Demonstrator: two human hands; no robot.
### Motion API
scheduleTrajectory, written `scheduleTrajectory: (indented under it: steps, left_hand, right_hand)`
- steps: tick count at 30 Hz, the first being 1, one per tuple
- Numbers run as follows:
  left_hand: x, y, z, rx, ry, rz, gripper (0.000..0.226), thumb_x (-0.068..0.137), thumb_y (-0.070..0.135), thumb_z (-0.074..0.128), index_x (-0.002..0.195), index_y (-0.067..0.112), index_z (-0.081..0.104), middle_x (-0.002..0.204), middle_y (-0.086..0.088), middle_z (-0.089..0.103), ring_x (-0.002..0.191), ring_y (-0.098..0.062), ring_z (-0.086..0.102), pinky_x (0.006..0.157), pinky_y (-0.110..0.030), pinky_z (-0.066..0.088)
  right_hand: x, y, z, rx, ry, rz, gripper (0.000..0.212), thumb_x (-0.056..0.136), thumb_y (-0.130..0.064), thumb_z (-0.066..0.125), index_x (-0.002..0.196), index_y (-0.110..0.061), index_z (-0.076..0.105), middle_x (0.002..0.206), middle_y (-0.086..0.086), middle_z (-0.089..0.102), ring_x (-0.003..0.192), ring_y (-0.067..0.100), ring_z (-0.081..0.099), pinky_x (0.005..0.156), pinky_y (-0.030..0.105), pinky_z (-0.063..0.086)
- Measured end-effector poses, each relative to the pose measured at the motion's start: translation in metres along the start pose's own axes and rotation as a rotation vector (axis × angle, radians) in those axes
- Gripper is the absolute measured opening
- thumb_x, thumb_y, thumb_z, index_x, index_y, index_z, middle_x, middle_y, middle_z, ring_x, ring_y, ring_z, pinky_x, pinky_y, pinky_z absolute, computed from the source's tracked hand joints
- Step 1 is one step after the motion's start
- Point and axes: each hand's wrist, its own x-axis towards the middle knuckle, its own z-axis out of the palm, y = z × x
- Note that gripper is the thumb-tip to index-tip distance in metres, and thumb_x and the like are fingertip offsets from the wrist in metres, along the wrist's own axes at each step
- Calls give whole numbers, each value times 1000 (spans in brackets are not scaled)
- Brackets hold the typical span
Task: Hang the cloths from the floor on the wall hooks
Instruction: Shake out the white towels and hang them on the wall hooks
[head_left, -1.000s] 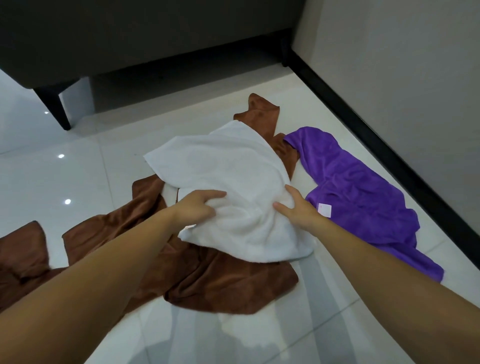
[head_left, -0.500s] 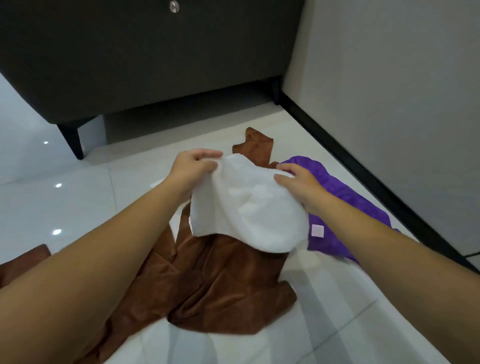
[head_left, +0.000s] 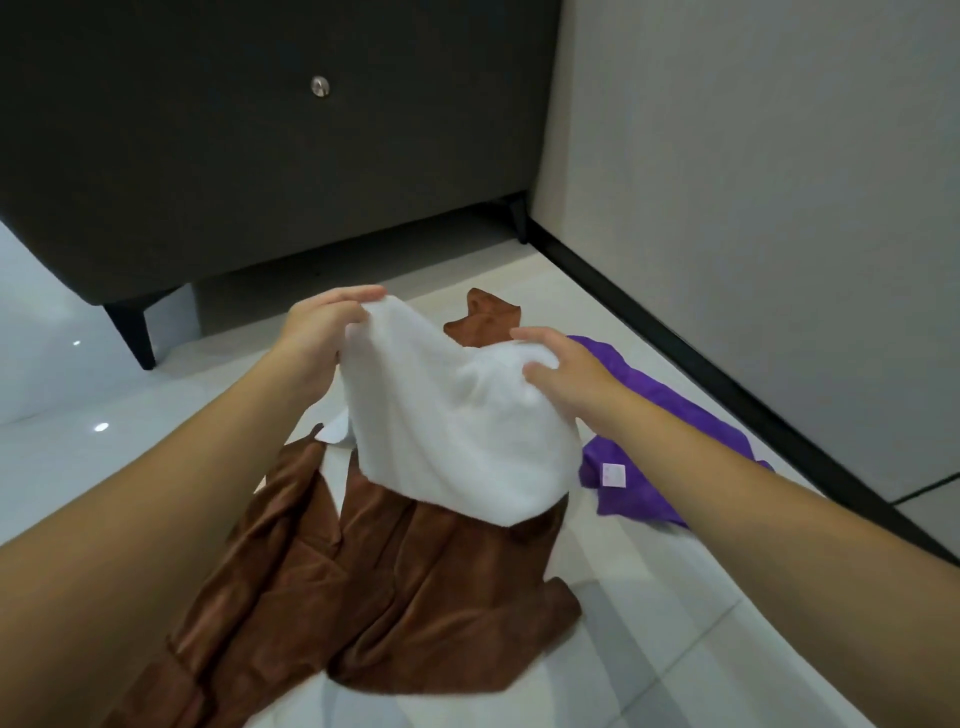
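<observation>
The left grip, a bare hand, is clenched on the upper left edge of the white towel, fingers curled over the top of the fabric. The right grip, also bare, grasps the same towel at its upper right, fingers laid over a bunched fold and the thumb pressed in beneath it. The white towel is thus held between both grips, raised above the floor, and hangs down in a loose, rounded drape. Its lower edge hangs in front of the brown cloth; whether it touches that cloth cannot be determined. A small white corner shows below the left wrist, and its contact with the floor cannot be determined either. The brown cloth lies crumpled on the glossy white tiles, running from the near left foreground to a pointed end visible beyond the towel, between the two grips. The purple cloth lies on the floor to the right, partly covered by the right forearm, with a small pale label showing at its near edge. It sits just beside the brown cloth and near the black skirting board at the foot of the grey wall. A dark upholstered piece of furniture stands beyond the cloths on short black legs, with a round metal stud on its face.
</observation>
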Motion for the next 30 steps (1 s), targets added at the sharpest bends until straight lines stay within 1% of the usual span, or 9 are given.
scheduleTrajectory:
  steps: [3, 7, 11, 13, 16, 20, 25, 27, 30]
  left_hand:
    - [-4, 5, -2, -41, 24, 0, 24, 89, 13, 59, 92, 29, 76, 116, 2, 64, 111, -20, 54, 90, -34, 46]
    - [-7, 8, -4, -25, -17, -1, 27, 91, 11, 59, 110, 26, 71, 111, 3, 63, 101, -16, 58, 73, -27, 48]
    - [-7, 11, -7, 4, -38, 21, 32, 90, 8, 57, 105, 33, 70, 115, 4, 60, 104, -18, 57, 79, -29, 50]
    - [-7, 14, -7, 18, -36, 51, 34, 90, 8, 56, 105, 35, 69, 113, 8, 58, 102, -16, 56, 77, -28, 49]
    - [-4, 21, -9, 20, 18, 92, 35, 90, 7, 56, 107, 35, 70, 110, 11, 55, 99, -14, 54, 78, -28, 49]
    - [0, 29, -25, 6, 101, 97, 35, 88, 8, 58, 106, 35, 71, 123, 3, 54, 106, -18, 53, 89, -34, 50]
    - [-3, 42, -36, 19, 146, 95, 28, 90, 9, 61, 109, 28, 69, 120, -2, 59, 100, -18, 57, 80, -31, 50]
    - [-5, 55, -38, 115, 82, 88, 27, 92, 12, 61, 116, 24, 66, 114, -1, 59, 95, -16, 58, 79, -33, 51]
    - [-14, 84, -48, 309, -247, 49, 34, 91, 10, 61, 121, 26, 63, 117, 0, 59, 102, -19, 60, 77, -32, 53]
  right_hand:
    - [-1, 2, -4, 81, 62, -10, 38, 92, -11, 57, 121, -36, 59, 125, -7, 53, 112, 16, 54, 94, 33, 52]
    - [0, 1, -13, 199, 137, 6, 31, 91, -15, 61, 117, -31, 63, 124, -2, 56, 108, 17, 57, 88, 31, 54]
    - [-2, -3, -21, 399, -41, 139, 29, 94, -10, 55, 113, -28, 68, 119, 6, 65, 102, 23, 66, 80, 34, 57]
    - [-2, -5, -24, 490, -106, 149, 32, 96, -4, 50, 110, -26, 70, 117, 9, 68, 100, 25, 68, 79, 36, 57]
    - [2, -10, -31, 523, -56, 58, 39, 95, 1, 44, 108, -26, 70, 119, 12, 66, 103, 27, 67, 84, 39, 56]
    - [5, -20, -41, 610, 20, -58, 37, 94, 0, 46, 108, -25, 70, 124, 15, 61, 103, 26, 63, 80, 34, 53]
    - [1, -38, -53, 595, 23, -191, 36, 93, 0, 56, 117, -24, 64, 123, 13, 62, 102, 21, 66, 81, 32, 54]
    - [-3, -51, -67, 566, -34, -227, 46, 92, 4, 57, 122, -30, 58, 118, 7, 64, 101, 19, 67, 83, 33, 55]
    - [-6, -66, -86, 463, -160, -239, 61, 89, 7, 60, 125, -41, 52, 115, 1, 66, 106, 19, 66, 88, 36, 56]
